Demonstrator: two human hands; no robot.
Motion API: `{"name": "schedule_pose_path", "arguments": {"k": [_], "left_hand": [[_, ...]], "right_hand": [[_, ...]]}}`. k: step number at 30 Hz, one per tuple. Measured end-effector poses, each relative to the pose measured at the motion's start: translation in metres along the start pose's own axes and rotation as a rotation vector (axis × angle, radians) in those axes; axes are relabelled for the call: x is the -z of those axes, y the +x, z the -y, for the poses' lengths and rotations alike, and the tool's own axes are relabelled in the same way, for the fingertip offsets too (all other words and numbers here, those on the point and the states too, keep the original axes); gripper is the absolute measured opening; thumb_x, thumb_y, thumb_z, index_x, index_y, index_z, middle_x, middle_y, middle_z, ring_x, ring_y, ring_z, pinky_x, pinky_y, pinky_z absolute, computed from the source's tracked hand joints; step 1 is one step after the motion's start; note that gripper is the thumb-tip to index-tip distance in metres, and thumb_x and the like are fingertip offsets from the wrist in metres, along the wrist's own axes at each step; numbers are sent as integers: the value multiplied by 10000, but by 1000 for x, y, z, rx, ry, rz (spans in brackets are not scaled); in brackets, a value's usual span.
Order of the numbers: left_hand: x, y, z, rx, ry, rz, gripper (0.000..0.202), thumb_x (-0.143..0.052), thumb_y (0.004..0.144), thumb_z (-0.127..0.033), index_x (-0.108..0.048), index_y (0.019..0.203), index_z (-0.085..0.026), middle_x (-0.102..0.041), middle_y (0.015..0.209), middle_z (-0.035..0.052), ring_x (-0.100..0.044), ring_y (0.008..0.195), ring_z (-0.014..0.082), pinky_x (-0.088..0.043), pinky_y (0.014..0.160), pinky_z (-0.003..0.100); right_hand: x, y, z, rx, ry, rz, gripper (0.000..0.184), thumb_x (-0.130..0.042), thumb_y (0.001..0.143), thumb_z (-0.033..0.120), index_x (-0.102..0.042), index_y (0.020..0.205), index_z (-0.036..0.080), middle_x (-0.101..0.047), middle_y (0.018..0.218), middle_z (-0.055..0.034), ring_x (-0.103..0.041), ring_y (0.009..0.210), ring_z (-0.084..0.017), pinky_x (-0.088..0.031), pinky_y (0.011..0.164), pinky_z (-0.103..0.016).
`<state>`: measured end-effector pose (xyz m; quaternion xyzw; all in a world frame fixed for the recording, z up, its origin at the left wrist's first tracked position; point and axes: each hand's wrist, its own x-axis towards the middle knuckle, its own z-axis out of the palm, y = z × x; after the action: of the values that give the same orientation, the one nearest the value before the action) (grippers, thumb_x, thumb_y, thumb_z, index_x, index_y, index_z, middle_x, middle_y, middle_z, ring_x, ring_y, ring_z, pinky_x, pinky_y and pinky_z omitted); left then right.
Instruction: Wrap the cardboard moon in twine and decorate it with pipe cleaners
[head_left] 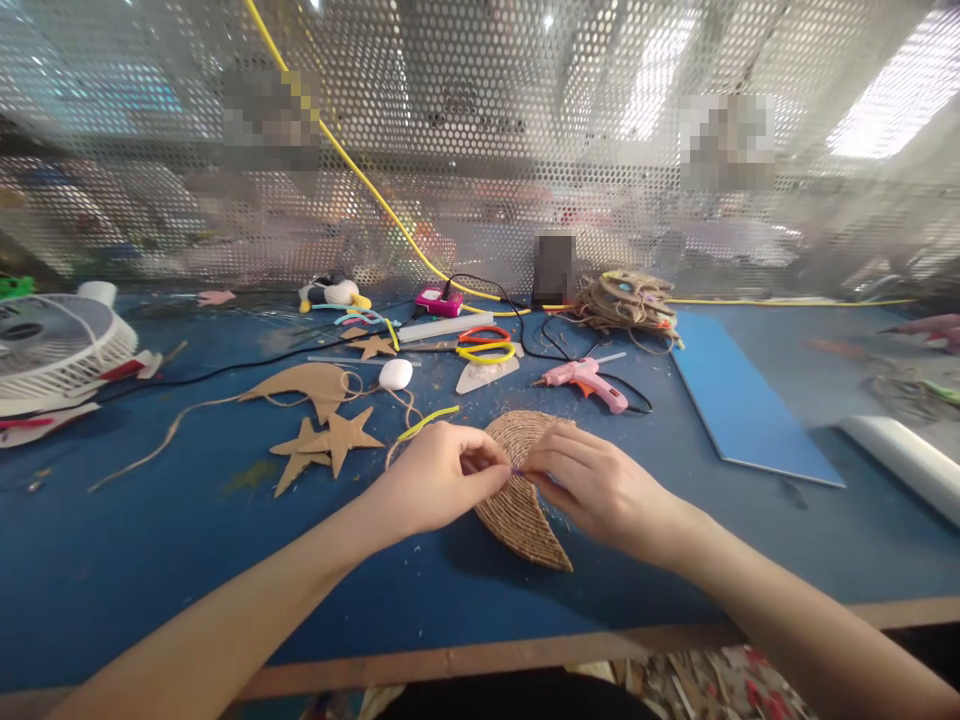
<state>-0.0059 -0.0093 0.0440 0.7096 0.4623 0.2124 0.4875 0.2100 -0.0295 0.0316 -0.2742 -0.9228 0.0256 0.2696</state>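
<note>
Taking the rope crescent as the dial's centre, the blue worktop (360,600) spreads all round it, with a bare edge strip towards 6 o'clock and scraps (697,690) below that at 5. A perforated metal screen (480,150) closes off the 12 o'clock side, and a yellow cord (360,175) slants down across it from 11.

A fan (56,350) stands well apart, between 9 and 10. Cardboard stars (349,442) overlap nearer in on that side, with a curved cardboard piece (300,385) at 10. Scissors (486,352) lie just short of 12; a pink glue gun (589,382) is near at 1, a rope pile (626,300) beyond it. A blue board (750,400) lies between 2 and 3.

The crescent (521,530) lies on the worktop under both hands, its upper right partly hidden. The left hand (431,475) comes in from 8, the right hand (600,485) from 4; each grip is pinched together on a small purple strip (517,472) over the crescent.
</note>
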Motion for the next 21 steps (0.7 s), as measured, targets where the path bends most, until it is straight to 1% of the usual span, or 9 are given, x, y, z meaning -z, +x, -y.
{"name": "schedule_pose_path", "arguments": {"k": [3, 6, 10, 12, 14, 16, 18, 20, 21], "left_hand": [[5, -1, -4, 113, -243, 145, 81, -679, 787, -221, -712, 740, -165, -722, 679, 17, -682, 651, 144, -521, 658, 246], [10, -3, -6, 220, -386, 309, 121, -711, 781, -259, -722, 715, -158, -720, 685, 19, -666, 603, 115, -501, 624, 217], [7, -5, -2, 354, -445, 484, 142, -758, 722, -295, -747, 703, -155, -716, 669, 26, -639, 556, 102, -470, 570, 198], [2, -6, 0, 424, -449, 549, 131, -764, 688, -284, -746, 688, -154, -703, 634, 21, -618, 522, 96, -430, 521, 188], [-2, -6, 1, 459, -465, 586, 122, -762, 677, -272, -740, 690, -153, -699, 629, 16, -612, 517, 90, -401, 509, 182], [-4, -6, -1, 415, -499, 521, 131, -761, 692, -276, -734, 714, -150, -706, 661, 16, -626, 556, 93, -418, 552, 189], [-4, -5, -2, 307, -518, 345, 136, -748, 724, -280, -726, 741, -147, -714, 698, 23, -634, 601, 99, -437, 600, 202], [-4, -5, -2, 206, -498, 137, 142, -724, 766, -285, -720, 771, -144, -728, 741, 37, -635, 633, 104, -435, 612, 210], [-5, -5, -1, 175, -484, 59, 147, -712, 783, -289, -719, 785, -143, -735, 763, 45, -636, 643, 107, -431, 609, 213]], "right_hand": [[7, -1, 5, 110, -116, -21, 206, -459, 969, 114, -663, 963, 145, -688, 879, -106, -641, 865, -209, -567, 785, -379], [17, -2, 11, 274, -275, -26, 268, -430, 966, 103, -690, 929, 156, -711, 879, -109, -650, 843, -212, -572, 786, -379], [28, -2, 18, 495, -402, -5, 294, -431, 962, 119, -716, 889, 135, -730, 865, -97, -659, 792, -198, -574, 805, -365], [29, -2, 18, 612, -386, 3, 261, -465, 947, 116, -723, 918, 81, -733, 902, -107, -671, 809, -202, -566, 836, -365], [30, -2, 15, 667, -341, 9, 252, -477, 945, 115, -719, 948, 43, -736, 939, -119, -680, 852, -209, -557, 860, -365], [33, -3, 9, 565, -292, -19, 246, -475, 955, 111, -712, 987, 54, -743, 966, -115, -675, 914, -208, -553, 866, -361], [35, -6, 2, 333, -269, -117, 213, -515, 949, 111, -703, 1047, 91, -747, 1006, -104, -652, 979, -207, -546, 871, -366], [36, -8, -2, 75, -270, -319, 200, -603, 905, 107, -704, 1075, 137, -750, 1012, -89, -633, 992, -211, -534, 875, -381], [34, -9, -3, -51, -253, -430, 185, -642, 880, 109, -716, 1042, 158, -752, 972, -78, -635, 953, -208, -531, 860, -383]]}}
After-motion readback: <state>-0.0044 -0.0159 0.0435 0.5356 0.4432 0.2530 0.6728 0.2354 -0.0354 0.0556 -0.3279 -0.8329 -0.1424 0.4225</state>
